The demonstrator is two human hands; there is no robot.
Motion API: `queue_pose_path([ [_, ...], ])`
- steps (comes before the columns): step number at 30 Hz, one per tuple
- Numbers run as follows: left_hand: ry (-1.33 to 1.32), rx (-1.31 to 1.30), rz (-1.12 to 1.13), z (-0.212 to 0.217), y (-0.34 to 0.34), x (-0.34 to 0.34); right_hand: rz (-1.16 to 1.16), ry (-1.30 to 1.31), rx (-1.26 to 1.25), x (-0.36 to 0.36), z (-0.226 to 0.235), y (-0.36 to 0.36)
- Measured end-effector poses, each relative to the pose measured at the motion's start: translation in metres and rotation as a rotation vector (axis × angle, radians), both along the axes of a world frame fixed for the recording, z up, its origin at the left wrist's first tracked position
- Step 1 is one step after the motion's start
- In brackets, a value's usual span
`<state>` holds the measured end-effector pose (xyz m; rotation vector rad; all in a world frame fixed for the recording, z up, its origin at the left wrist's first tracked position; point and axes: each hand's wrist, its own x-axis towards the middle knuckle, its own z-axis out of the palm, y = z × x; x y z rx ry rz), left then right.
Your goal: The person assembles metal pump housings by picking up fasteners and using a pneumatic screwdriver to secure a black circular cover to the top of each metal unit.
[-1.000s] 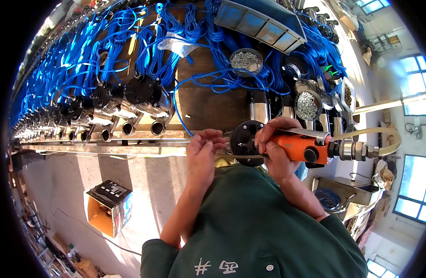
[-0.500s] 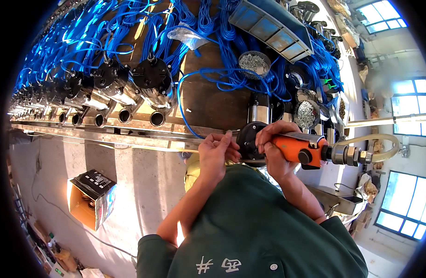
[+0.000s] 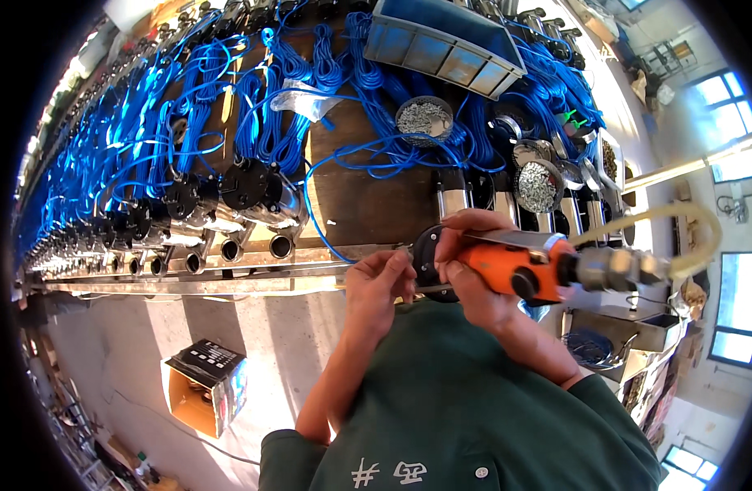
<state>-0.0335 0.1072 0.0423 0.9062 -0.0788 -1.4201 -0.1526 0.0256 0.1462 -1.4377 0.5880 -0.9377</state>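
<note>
Fingers of the left hand [image 3: 374, 288] curl in, thumb and forefinger drawn together at the tips; cannot tell whether a small part is pinched between them. Just beyond the fingertips, a black disc-shaped cap [image 3: 426, 252] with fasteners on its face, near the front edge of the tabletop [image 3: 368, 200]; its lower part runs down close to the person's front.

Right hand [image 3: 472, 296] wrapped firmly around the nose end of an orange power tool [image 3: 503, 268], which lies crosswise, nose toward the cap. Behind it, metal couplings [image 3: 617, 269] and a looped, pale hose [image 3: 703, 233].

Handling, judged by eye: tool rigid and probably fairly heavy, weight likely drawn rearward by couplings; hose springy, may tug. Best hold around the orange body, clear of the nose. Cap looks hard, perhaps smooth; steady it by the rim.

Farther out: small metal fasteners [image 3: 418, 117] in a round dish [image 3: 422, 142], blue cables [image 3: 322, 65] in bundles, a grey-blue crate [image 3: 441, 53]. To the left, steel cylinders [image 3: 290, 204] in a row, black-topped. Below on the floor, an open cardboard box [image 3: 230, 399].
</note>
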Motion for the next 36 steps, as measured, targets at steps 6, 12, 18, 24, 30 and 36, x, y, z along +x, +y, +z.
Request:
queue_pose_path([
  [6, 0.103, -0.073, -0.126, 0.024, -0.005, -0.006, -0.121, -0.362, 0.053, -0.009, 0.011, -0.002],
  [12, 0.106, -0.107, -0.137, 0.043, -0.021, -0.018, -0.174, -0.622, 0.059, -0.028, 0.020, -0.015],
  [18, -0.014, 0.001, -0.385, 0.065, -0.046, -0.020, -0.234, -0.681, -0.072, -0.054, 0.018, -0.025],
  [24, -0.953, -0.205, -0.643, 0.068, -0.084, -0.026, -0.447, -0.461, 0.014, -0.078, -0.010, -0.028],
  [30, -1.492, -0.265, -0.344, 0.050, -0.093, -0.009, -0.466, -0.347, 0.081, -0.085, -0.036, -0.034],
  [36, -1.415, -0.330, -0.354, 0.014, -0.078, -0.015, -0.423, -0.250, 0.113, -0.078, -0.037, -0.035],
])
